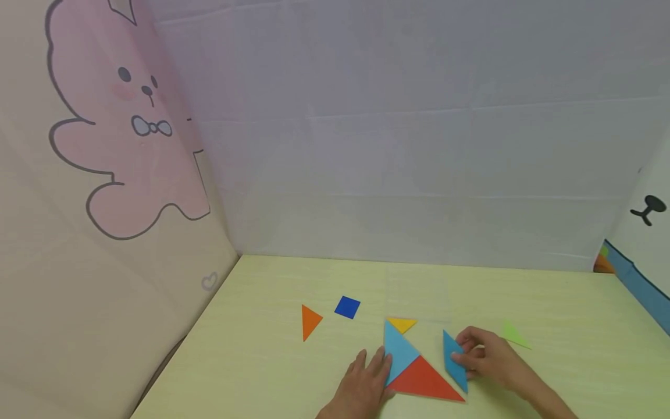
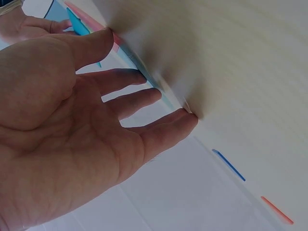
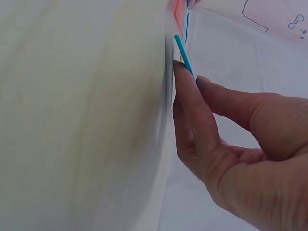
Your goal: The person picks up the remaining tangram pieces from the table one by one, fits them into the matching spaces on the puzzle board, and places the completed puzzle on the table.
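Note:
My right hand [image 1: 489, 358] pinches a blue parallelogram tile [image 1: 453, 359] between thumb and fingers, tilted up off the table in the right wrist view. Spread and nearly straight, the fingers of my left hand [image 1: 362, 381] touch the table and the left edge of a light blue triangle [image 1: 399, 354]. A large red triangle [image 1: 426, 381] lies against that triangle's lower right side. At its upper tip sits a small yellow triangle [image 1: 402, 324], touching its slanted edge. The parallelogram is just right of the red triangle, apart from it.
A dark blue square [image 1: 348, 307] and an orange triangle [image 1: 311, 323] lie to the left on the pale table [image 1: 251, 361]. Beyond my right hand is a light green triangle [image 1: 515, 336], partly hidden. White cloth walls [image 1: 398, 174] stand along the back and sides.

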`<state>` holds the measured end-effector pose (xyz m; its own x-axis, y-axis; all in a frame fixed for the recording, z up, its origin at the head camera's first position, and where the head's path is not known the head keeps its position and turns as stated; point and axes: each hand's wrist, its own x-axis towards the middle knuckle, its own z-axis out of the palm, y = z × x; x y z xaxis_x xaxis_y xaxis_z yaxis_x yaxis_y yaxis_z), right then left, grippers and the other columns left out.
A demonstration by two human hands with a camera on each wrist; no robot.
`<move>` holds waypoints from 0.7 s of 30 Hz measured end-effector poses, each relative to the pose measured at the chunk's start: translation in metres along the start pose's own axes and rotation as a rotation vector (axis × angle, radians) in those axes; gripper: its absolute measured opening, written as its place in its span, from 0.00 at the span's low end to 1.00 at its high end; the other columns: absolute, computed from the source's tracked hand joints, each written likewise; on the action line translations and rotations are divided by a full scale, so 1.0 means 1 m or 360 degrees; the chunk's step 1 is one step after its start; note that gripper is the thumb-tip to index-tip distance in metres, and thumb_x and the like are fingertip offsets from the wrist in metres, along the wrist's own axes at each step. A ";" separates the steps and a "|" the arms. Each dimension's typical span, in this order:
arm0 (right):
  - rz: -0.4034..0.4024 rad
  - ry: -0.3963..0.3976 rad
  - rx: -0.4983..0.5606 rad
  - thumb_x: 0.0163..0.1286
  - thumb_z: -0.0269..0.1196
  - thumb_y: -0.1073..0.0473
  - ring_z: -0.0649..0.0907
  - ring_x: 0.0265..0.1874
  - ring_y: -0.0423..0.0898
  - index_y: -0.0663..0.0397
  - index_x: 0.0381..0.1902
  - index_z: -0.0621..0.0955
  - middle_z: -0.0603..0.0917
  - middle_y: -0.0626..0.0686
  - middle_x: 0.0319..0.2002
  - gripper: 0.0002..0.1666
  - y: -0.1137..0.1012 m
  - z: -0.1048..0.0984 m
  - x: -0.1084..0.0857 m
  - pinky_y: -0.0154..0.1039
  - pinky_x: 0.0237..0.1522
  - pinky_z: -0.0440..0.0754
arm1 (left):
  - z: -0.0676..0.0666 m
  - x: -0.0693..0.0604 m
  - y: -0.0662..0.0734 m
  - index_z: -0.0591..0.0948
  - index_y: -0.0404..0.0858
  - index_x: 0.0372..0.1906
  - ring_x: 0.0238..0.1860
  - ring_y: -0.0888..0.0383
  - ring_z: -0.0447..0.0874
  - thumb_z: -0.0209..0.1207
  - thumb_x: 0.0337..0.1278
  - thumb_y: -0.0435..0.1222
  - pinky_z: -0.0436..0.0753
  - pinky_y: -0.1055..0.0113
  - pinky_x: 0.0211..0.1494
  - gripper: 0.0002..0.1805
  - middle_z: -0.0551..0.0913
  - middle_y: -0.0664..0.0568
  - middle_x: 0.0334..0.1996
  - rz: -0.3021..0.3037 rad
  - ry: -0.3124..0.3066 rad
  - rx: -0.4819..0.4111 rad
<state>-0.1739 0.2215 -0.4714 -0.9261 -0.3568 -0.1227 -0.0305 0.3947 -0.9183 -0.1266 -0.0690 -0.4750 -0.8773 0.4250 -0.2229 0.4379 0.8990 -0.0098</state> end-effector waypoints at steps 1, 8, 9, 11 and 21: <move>0.0000 -0.0004 -0.0005 0.67 0.71 0.64 0.83 0.30 0.49 0.69 0.47 0.77 0.77 0.55 0.35 0.18 0.000 0.001 0.000 0.41 0.32 0.89 | 0.000 0.000 0.000 0.66 0.53 0.78 0.73 0.51 0.68 0.51 0.74 0.58 0.76 0.62 0.68 0.33 0.64 0.60 0.77 0.0002 0.0003 0.0005; 0.0020 0.0006 -0.0112 0.67 0.72 0.62 0.80 0.31 0.49 0.66 0.45 0.77 0.78 0.54 0.34 0.17 -0.004 0.007 0.002 0.39 0.30 0.88 | 0.001 0.000 0.000 0.65 0.53 0.78 0.73 0.51 0.67 0.50 0.75 0.58 0.76 0.62 0.68 0.33 0.64 0.61 0.77 -0.0001 0.0005 0.0003; 0.0017 0.0012 -0.0139 0.66 0.72 0.62 0.80 0.31 0.48 0.66 0.45 0.77 0.77 0.53 0.34 0.17 -0.004 0.008 0.002 0.38 0.30 0.87 | 0.001 0.000 0.000 0.65 0.53 0.78 0.73 0.51 0.67 0.50 0.75 0.58 0.76 0.62 0.68 0.33 0.64 0.61 0.77 -0.0003 0.0004 -0.0001; 0.0010 0.0019 -0.0167 0.66 0.73 0.61 0.79 0.31 0.48 0.65 0.45 0.77 0.77 0.53 0.33 0.17 -0.004 0.009 0.003 0.37 0.29 0.87 | 0.001 0.000 0.000 0.65 0.53 0.78 0.73 0.51 0.67 0.50 0.75 0.58 0.76 0.62 0.68 0.33 0.64 0.61 0.77 -0.0007 0.0000 -0.0009; 0.0013 0.0066 -0.0298 0.66 0.73 0.61 0.78 0.30 0.46 0.61 0.43 0.78 0.77 0.50 0.31 0.15 -0.006 0.013 0.004 0.34 0.28 0.84 | 0.001 0.000 0.001 0.65 0.53 0.79 0.72 0.50 0.68 0.51 0.74 0.57 0.76 0.62 0.68 0.33 0.63 0.61 0.77 -0.0016 -0.0020 -0.0007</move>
<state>-0.1728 0.2068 -0.4715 -0.9412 -0.3193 -0.1109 -0.0886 0.5497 -0.8307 -0.1262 -0.0681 -0.4759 -0.8792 0.4145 -0.2347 0.4281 0.9037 -0.0079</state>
